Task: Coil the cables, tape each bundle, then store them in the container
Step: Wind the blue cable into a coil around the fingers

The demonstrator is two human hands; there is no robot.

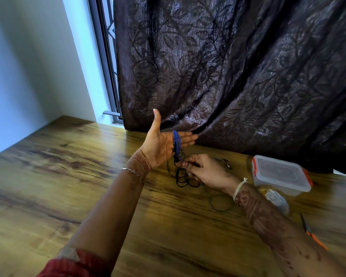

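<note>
You are mid-coil, on the first step. Your left hand (164,142) is held flat with fingers straight, and the thin blue cable (176,139) is looped round them. At its 5 o'clock your right hand (204,170) pinches the dark slack (182,178) that trails onto the wooden table (68,176). Next, I judge, you must feed that slack up in even turns. The clear plastic lidded container (280,174) waits at 3 o'clock of the right hand. The clear tape roll (276,198) lies at the right hand's 4 o'clock.
</note>
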